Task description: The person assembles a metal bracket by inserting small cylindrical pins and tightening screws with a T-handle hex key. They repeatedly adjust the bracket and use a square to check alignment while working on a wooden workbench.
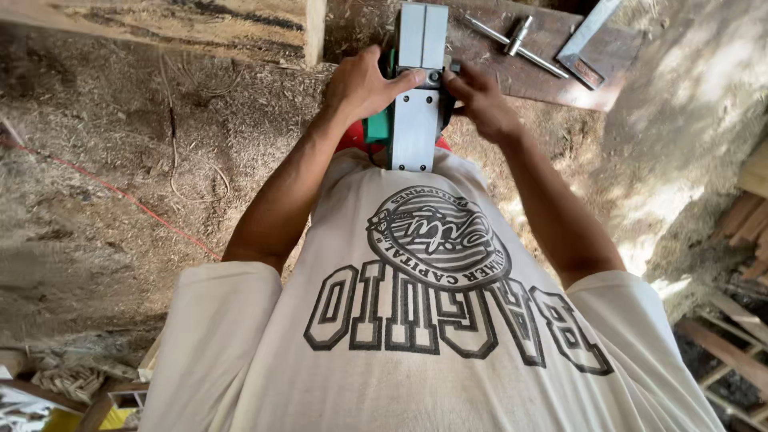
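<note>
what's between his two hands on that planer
In the head view, between the left hand and right hand lies the planer's grey metal sole, with a small dark part at its gap under both thumbs.

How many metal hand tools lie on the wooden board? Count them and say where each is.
2. A T-shaped wrench lies at the board's middle, and a metal square lies to its right by the board's end. The held planer may hide others.

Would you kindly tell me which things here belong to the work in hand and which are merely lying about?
In hand:
- grey metal-soled power planer with green body, turned sole-up
- left hand gripping its side
- right hand, fingertips at the middle of the sole

Lying about:
- steel T-handled wrench on the brown wooden plank
- metal try square
- red cord across the sawdust
</note>
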{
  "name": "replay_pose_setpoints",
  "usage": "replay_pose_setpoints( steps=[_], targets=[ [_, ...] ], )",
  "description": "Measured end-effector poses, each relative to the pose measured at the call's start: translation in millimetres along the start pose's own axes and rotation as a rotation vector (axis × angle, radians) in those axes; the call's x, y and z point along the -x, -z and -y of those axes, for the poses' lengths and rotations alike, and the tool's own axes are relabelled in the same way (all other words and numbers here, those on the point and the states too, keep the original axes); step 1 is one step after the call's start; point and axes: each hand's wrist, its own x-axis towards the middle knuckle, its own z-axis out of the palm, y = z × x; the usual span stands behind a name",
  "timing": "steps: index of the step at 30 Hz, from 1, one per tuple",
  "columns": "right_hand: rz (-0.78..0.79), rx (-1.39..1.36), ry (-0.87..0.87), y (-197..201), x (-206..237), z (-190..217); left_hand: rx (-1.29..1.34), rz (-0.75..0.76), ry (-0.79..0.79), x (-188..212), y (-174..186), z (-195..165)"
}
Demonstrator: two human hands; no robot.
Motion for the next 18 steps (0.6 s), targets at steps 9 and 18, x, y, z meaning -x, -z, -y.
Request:
replay_pose_setpoints(
  steps=[9,18],
  targets=[
    [-0.187,-0.150,0.150,-43.1,11.9,-7.8,0.056,-0.008,-0.194,-34.1,-9.8,27.6],
    [-0.438,-0.008,0.031,3.6,-3.4,8.8,0.019,0.133,-0.141,-44.3,18.1,7.8]
  ],
)
